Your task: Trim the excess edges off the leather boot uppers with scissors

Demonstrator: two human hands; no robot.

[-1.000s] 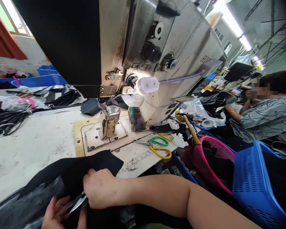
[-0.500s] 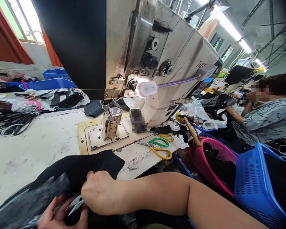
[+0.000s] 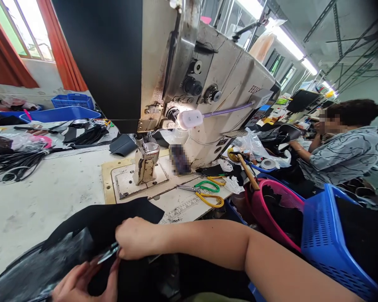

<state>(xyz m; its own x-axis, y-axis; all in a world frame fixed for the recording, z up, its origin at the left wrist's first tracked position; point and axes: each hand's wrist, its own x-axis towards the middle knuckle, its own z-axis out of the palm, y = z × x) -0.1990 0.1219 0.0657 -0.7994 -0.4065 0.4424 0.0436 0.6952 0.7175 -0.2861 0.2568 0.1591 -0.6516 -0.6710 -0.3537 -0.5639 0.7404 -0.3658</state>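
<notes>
My right hand (image 3: 135, 239) is closed around small metal snips (image 3: 108, 253), whose blades point left over a black fabric piece (image 3: 113, 218) at the near edge of the table. At the bottom edge my left hand (image 3: 78, 285) holds the lower part of the same black material, fingers curled under it. A shiny black plastic sheet (image 3: 40, 264) lies to the left of both hands.
A grey industrial sewing machine (image 3: 208, 92) with its presser foot (image 3: 145, 161) stands behind the fabric. Green and yellow scissors (image 3: 208, 193) lie to the right. A pink basin (image 3: 271, 209) and a blue basket (image 3: 330, 239) sit at the table's right. A person sits at the far right.
My right hand has shifted slightly right and up with the snips. My left hand has slid lower toward the frame edge. The camera has tilted a little.
</notes>
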